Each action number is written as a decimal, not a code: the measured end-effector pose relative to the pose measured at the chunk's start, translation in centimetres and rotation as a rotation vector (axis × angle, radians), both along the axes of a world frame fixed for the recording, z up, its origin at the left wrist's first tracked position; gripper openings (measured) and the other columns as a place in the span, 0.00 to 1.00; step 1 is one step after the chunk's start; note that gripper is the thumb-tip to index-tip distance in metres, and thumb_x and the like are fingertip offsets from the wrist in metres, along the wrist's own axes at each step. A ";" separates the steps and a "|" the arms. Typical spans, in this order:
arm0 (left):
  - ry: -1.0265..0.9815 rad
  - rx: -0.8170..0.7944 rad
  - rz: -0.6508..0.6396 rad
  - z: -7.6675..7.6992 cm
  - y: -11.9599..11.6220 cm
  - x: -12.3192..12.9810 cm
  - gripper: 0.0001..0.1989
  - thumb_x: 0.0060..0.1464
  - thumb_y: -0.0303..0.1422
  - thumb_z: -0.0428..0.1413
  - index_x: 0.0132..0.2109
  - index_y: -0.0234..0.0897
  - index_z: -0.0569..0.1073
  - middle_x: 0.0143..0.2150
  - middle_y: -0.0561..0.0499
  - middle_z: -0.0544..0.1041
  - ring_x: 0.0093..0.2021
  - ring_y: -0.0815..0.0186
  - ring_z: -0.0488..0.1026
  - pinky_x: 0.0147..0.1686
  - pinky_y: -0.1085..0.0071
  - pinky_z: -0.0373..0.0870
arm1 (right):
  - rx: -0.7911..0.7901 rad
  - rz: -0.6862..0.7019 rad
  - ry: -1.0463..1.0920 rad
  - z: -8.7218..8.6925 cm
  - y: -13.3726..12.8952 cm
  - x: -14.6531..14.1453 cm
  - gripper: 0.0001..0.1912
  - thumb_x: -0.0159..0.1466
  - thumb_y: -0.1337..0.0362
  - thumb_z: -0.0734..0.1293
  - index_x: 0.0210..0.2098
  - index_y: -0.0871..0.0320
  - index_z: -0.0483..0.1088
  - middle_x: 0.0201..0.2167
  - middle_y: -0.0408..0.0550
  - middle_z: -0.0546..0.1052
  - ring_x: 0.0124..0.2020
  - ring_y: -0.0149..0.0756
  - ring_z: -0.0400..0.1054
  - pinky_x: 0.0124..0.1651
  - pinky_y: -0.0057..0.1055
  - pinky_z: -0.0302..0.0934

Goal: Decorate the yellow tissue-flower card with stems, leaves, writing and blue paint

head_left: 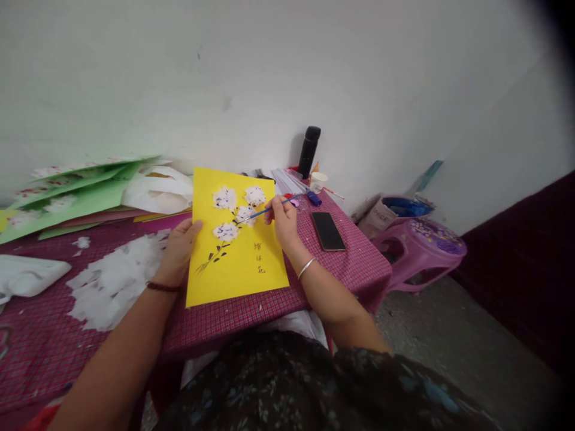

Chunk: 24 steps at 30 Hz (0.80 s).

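Observation:
My left hand (180, 244) grips the left edge of a yellow sheet (233, 278), thumb on its front, and holds it tilted up above the table. White paper flowers with dark flecks (225, 231) are on the sheet, along with a painted dark stem, leaves and a few written characters at lower right. Pinched in my right hand (282, 221) is a thin blue paintbrush (265, 211). Its tip points down to the left, at the stem among the flowers; whether it touches the paper I cannot tell.
White paper scraps (117, 281) lie left on the checked tablecloth (359, 263), near a white bottle (31, 275). Green sheets with flowers (96, 191) are stacked behind. To the right are a phone (328, 231), a black flask (309, 151), a paper cup (318, 179) and a purple stool (417, 251).

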<state>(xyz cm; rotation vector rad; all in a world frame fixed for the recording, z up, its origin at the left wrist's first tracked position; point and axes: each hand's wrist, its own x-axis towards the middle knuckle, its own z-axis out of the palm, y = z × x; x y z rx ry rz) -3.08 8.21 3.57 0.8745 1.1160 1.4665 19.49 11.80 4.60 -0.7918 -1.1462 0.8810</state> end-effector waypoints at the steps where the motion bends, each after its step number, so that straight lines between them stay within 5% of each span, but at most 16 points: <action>1: -0.001 0.001 -0.003 0.0 0.0 0.0 0.07 0.53 0.30 0.60 0.40 0.38 0.79 0.31 0.47 0.83 0.35 0.54 0.82 0.31 0.62 0.82 | -0.005 0.025 -0.020 -0.1 0.0 -0.2 0.26 0.62 0.37 0.63 0.27 0.55 0.67 0.17 0.38 0.68 0.17 0.27 0.62 0.23 0.26 0.58; 5: -0.001 0.004 -0.003 -0.2 0.0 -0.1 0.07 0.52 0.30 0.61 0.40 0.37 0.79 0.31 0.46 0.83 0.32 0.55 0.82 0.30 0.64 0.81 | 0.011 0.121 -0.100 -0.5 -0.3 -0.9 0.27 0.61 0.36 0.64 0.28 0.56 0.70 0.18 0.38 0.70 0.18 0.26 0.63 0.23 0.26 0.58; 11: -0.007 0.010 0.003 -0.7 0.4 -0.3 0.06 0.51 0.31 0.62 0.39 0.36 0.79 0.31 0.46 0.83 0.29 0.57 0.81 0.28 0.66 0.80 | 0.024 0.052 -0.045 -0.4 -0.2 -0.5 0.26 0.63 0.39 0.63 0.28 0.56 0.69 0.19 0.39 0.71 0.18 0.26 0.63 0.24 0.25 0.59; 24: -0.031 0.030 -0.013 -0.6 0.3 -0.3 0.07 0.51 0.30 0.62 0.39 0.36 0.79 0.30 0.47 0.83 0.25 0.60 0.79 0.23 0.71 0.77 | -0.010 0.246 0.035 -0.5 0.0 -0.4 0.26 0.59 0.38 0.67 0.28 0.56 0.70 0.18 0.38 0.72 0.17 0.25 0.64 0.23 0.25 0.58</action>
